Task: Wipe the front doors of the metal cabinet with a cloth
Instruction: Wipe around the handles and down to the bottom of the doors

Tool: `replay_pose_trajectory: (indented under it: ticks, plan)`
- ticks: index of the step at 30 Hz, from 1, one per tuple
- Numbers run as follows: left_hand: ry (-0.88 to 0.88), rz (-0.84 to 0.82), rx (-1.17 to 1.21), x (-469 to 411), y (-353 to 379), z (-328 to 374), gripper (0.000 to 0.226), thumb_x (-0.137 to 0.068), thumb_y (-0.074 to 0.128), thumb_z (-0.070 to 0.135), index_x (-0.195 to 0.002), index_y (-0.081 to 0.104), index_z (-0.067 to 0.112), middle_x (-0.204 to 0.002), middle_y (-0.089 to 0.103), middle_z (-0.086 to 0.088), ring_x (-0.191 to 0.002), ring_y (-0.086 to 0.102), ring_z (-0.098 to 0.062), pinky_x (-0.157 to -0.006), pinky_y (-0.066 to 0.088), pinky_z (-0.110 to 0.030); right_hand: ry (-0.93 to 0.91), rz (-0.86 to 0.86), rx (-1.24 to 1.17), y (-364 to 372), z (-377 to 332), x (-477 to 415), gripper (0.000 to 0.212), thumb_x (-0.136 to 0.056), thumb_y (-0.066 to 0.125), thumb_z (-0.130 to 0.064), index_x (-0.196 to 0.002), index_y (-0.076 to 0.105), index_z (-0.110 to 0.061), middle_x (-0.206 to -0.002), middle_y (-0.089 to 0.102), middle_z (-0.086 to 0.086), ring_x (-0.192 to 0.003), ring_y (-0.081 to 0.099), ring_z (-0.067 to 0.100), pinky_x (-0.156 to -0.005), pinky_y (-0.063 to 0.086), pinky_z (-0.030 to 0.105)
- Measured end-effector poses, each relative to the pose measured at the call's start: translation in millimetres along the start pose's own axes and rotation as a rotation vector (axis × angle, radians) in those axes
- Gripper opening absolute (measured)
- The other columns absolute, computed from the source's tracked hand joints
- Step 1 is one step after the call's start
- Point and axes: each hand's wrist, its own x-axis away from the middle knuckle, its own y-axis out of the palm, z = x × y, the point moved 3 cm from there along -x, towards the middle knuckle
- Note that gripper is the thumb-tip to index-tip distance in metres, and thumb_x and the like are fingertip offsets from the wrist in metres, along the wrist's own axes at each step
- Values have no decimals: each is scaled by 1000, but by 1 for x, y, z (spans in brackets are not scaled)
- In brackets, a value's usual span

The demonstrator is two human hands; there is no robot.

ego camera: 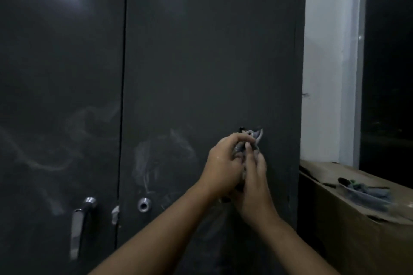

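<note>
Two dark metal doors fill most of the view: the left door (60,96) with pale smears and a bright glare high up, and the right door (212,62) with chalky wipe marks low down, near its inner edge. Beside the cabinet stands a white wall (324,62), then a dark window (388,62). Below these sits a cardboard box (348,241) with some blurred dark items (362,194) lying on top.

Both hands meet in front of the right door, low and toward its outer edge. The left hand (223,163) has its fingers curled, pinching the top of a grey cloth (252,138). The right hand (254,187) lies just beside it, its fingers nearly straight and close together, pressed against the cloth's lower part. The cloth is bunched between the two hands, its upper folds poking out against the door.

A chrome handle (79,225) hangs on the left door; a small round lock (144,205) sits just across the seam.
</note>
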Motion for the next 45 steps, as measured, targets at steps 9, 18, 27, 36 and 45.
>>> replay_pose_trajectory:
  ticks: [9,18,27,36,45]
  plan:
    - [3,-7,-898,22,-145,-25,81,-89,58,38,-149,3,43,-157,4,4,-149,3,-19,-116,-11,-60,-221,188,362,20,-61,-102,75,-80,74,-8,-147,42,-19,-152,29,5,-132,30,30,-106,40,40]
    - [-64,151,-989,58,-216,-87,74,-91,57,16,-155,20,20,-163,11,1,-147,18,-18,-118,6,-63,-618,19,422,89,-95,-110,54,-72,64,7,-124,63,-11,-141,54,7,-116,48,35,-103,45,42]
    - [-24,116,-1065,68,-219,-97,70,-94,44,35,-157,17,19,-164,16,2,-150,19,-14,-119,8,-58,-1074,-449,605,101,-92,-76,38,-78,68,4,-112,72,-14,-130,65,5,-103,61,32,-92,53,38]
    - [-20,81,-809,65,-239,-95,105,-80,66,9,-157,1,36,-155,28,6,-138,30,-13,-108,39,-37,-601,13,333,121,-128,-117,67,-80,61,7,-144,50,-11,-142,54,3,-119,49,27,-106,42,37]
    - [-53,188,-506,61,-252,-104,96,-79,55,-10,-154,22,39,-135,40,21,-119,38,16,-95,33,-1,-855,-222,495,155,-109,-71,50,-86,60,0,-134,62,-15,-136,60,4,-112,56,29,-96,49,43]
